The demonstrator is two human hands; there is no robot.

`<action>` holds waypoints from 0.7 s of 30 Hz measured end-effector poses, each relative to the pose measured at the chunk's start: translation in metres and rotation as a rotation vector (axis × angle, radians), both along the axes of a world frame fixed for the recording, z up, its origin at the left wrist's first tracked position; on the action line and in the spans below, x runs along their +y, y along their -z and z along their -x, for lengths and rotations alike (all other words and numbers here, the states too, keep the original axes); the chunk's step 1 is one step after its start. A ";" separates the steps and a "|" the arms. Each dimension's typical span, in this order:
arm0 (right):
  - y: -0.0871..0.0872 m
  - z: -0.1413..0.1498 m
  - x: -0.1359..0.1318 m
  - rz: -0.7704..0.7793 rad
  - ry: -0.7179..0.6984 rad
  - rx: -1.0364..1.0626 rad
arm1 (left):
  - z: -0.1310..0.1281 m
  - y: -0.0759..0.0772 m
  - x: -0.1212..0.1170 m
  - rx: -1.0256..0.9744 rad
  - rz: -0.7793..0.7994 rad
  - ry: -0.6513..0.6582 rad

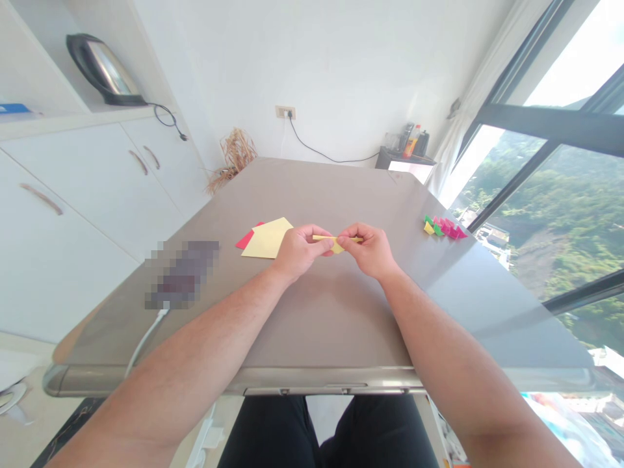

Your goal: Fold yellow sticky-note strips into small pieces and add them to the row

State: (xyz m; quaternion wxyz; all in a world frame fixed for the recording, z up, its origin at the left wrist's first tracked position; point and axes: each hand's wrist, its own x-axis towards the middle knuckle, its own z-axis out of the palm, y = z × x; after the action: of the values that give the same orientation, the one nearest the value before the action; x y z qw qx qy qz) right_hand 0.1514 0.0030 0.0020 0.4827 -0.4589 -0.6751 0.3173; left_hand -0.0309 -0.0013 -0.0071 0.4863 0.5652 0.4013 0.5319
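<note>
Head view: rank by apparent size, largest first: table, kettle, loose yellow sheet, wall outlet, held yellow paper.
1. Table
2. Kettle
3. Loose yellow sheet
Unsure, so unranked: wall outlet and held yellow paper, which is partly hidden.

From where I stand, the folded paper (337, 248) is soft yellow, close in shade to the pale yellow sheet (266, 239), and a bright red sheet (245, 240) peeks out beside that. The little folded pieces (449, 227) come in hot pink, green and yellow. The surface (341, 312) is a plain grey-brown, with a white cable (149, 335) on it. White wall (331, 58), white cupboard doors (78, 175) with brownish handles (138, 162), a black-and-silver kettle (104, 68), straw-coloured dried leaves (237, 153), an orange bottle (412, 141) with a red cap, black trousers (273, 429), and green hillside (580, 201) past the dark grey window frame (550, 117).
</note>
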 end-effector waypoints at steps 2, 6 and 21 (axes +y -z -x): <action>-0.001 0.001 -0.001 0.000 0.015 0.014 | 0.000 0.000 0.001 -0.048 -0.002 0.001; -0.002 0.004 -0.004 0.011 0.019 0.030 | -0.001 0.000 0.000 -0.025 -0.030 -0.006; 0.000 0.009 -0.007 -0.093 0.072 -0.107 | -0.002 0.002 -0.001 0.001 -0.051 0.031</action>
State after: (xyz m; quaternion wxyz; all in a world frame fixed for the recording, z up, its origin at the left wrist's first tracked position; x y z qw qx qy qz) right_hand 0.1422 -0.0036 0.0023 0.4780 -0.4764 -0.6967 0.2433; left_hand -0.0293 -0.0027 -0.0091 0.4799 0.5837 0.3790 0.5342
